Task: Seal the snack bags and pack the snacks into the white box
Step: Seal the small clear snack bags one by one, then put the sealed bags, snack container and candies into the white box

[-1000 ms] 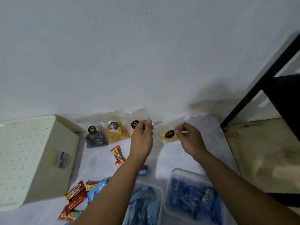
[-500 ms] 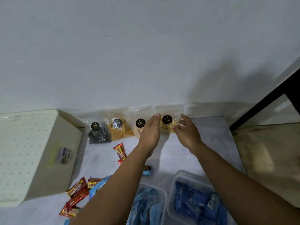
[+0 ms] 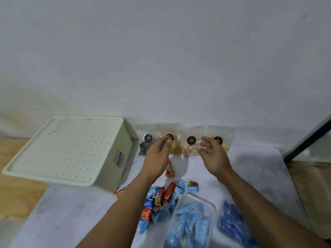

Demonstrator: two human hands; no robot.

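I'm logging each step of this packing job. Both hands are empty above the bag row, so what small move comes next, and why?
Probably the left hand drops onto the orange snack bag below it. Four bags line the wall, none in the white box; the right hand also holds nothing.

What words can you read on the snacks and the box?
None of the writing is sharp enough to read.
Black stickers on the four clear bags: pale print, too small.
Red and yellow wrappers: lettering is blurred.
Blue wrappers: blurred.
Label on the white box: too blurred.
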